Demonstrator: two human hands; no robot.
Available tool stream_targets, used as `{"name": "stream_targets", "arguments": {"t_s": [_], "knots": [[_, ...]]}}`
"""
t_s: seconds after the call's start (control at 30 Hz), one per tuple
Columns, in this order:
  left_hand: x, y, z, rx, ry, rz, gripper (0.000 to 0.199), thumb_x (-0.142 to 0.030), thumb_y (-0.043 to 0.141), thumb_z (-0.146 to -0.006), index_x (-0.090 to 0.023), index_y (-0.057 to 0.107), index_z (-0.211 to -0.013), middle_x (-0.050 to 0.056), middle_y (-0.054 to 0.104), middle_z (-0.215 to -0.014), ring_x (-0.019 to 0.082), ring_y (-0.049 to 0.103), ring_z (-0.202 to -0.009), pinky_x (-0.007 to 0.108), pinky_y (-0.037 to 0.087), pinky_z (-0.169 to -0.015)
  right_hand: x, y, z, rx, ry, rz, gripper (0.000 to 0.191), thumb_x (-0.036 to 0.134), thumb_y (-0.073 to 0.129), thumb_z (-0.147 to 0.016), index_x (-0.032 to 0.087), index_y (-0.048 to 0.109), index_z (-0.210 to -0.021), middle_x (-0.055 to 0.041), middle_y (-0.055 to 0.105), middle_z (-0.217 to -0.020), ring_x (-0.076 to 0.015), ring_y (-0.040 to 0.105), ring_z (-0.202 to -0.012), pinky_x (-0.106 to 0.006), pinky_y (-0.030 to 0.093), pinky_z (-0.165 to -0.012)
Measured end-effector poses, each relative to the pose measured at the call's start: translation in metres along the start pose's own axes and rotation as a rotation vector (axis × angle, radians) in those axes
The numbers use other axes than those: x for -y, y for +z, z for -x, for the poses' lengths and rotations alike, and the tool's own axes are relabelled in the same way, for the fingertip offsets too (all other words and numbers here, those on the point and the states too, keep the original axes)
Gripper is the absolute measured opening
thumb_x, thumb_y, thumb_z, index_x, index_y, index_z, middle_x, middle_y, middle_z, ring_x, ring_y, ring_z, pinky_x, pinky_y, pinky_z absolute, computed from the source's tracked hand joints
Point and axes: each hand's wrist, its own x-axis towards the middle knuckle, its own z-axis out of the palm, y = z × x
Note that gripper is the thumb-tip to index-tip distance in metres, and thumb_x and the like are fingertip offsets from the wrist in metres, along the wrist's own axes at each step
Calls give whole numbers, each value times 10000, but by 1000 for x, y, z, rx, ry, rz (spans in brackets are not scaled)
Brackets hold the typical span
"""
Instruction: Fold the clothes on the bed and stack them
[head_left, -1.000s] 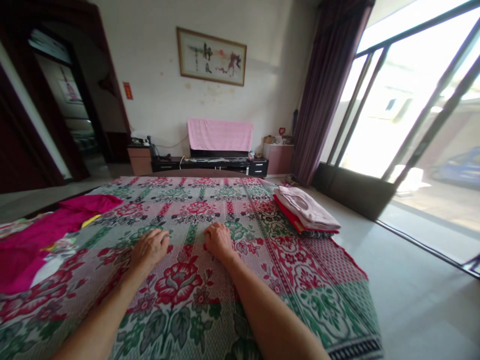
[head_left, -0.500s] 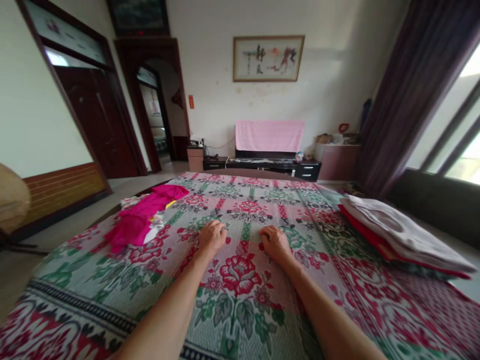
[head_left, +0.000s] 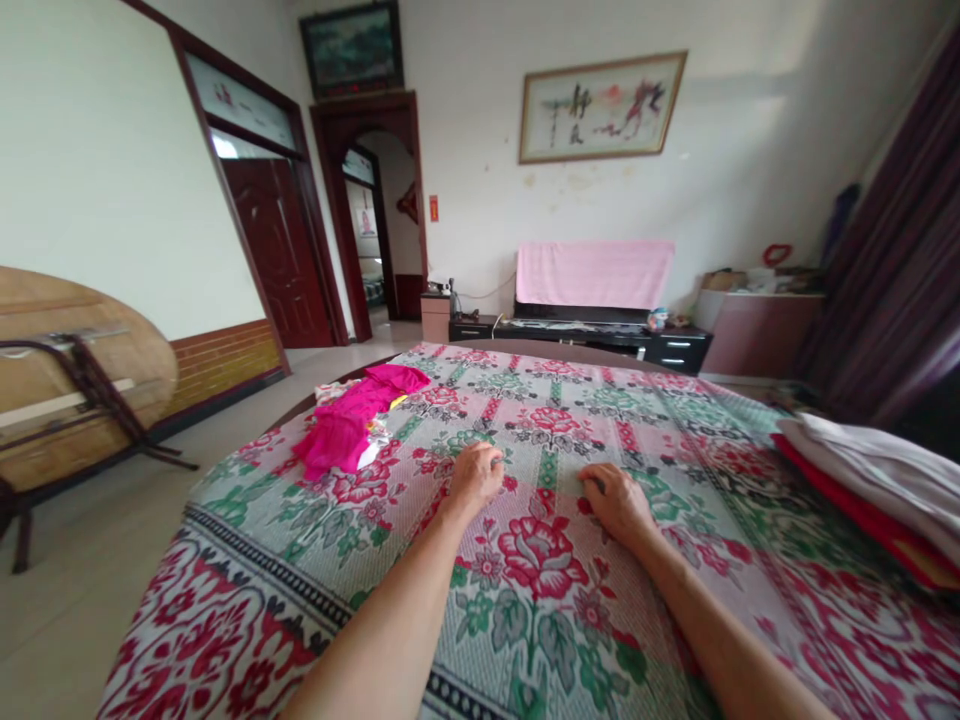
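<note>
My left hand [head_left: 478, 476] rests on a floral tablecloth [head_left: 541, 555] in red, green and grey. Its fingers curl loosely, the thumb stands a little apart, and I see nothing in it. To its right, across a short gap, my right hand [head_left: 616, 503] lies on the same cloth, loosely bent, with a gap between thumb and fingers and nothing visible in it. A bright pink crumpled garment [head_left: 341, 432] lies left of my left hand, over some white patterned fabric. Folded clothes [head_left: 885, 465], light grey above red, are stacked at the right.
A folding round table [head_left: 82, 375] leans against the left wall. Beyond the tablecloth stands a low black cabinet [head_left: 679, 347], with a pink cloth [head_left: 596, 272] draped over something on it. A dark red door [head_left: 274, 245] is at the left, a purple curtain [head_left: 892, 230] at the right.
The view has turned left, so the room and clothes appear further right and more of the folding table shows. Both hands stay on the tablecloth in nearly the same places.
</note>
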Motion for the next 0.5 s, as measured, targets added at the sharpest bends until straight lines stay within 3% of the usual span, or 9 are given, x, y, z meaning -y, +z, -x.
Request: {"name": "stream_targets", "arguments": {"t_s": [0.07,0.2,0.3,0.4,0.5], "knots": [[8,-17,-6,-60,-107,16,235,-165,519,-798,-197,717,-920,46,713,-992,167,629,-941,272,455,-892,0,0,0,-5,-2,-5,276,188,431,-809,186,705,-846,-60,704,-915,-200,629,-870,-301,444,-830],[38,-74,-11,-432,-300,-133,300,-195,522,-791,-178,685,-1042,91,672,-1110,229,570,-1088,364,398,-989,1,-1,1,-13,-7,-18,275,186,432,-807,185,705,-836,-63,706,-915,-201,633,-874,-304,443,-838],[64,-113,-5,-624,-579,-253,371,-259,535,-801,-205,629,-1155,116,592,-1255,312,457,-1233,482,365,-994,2,0,1,-8,4,-12,270,184,438,-807,185,706,-835,-65,705,-921,-203,631,-867,-309,440,-844],[83,-128,4,-507,-849,-309,522,-356,619,-745,-174,562,-1232,175,498,-1364,386,394,-1277,535,365,-962,1,1,1,-2,7,-12,269,181,440,-812,189,707,-838,-62,701,-919,-200,627,-863,-304,438,-843],[94,-127,10,-331,-987,-292,523,-393,614,-747,-135,563,-1200,211,520,-1330,392,454,-1225,532,363,-954,1,2,1,-2,7,-12,267,177,443,-813,193,708,-845,-56,699,-920,-197,624,-871,-298,435,-846]]}}
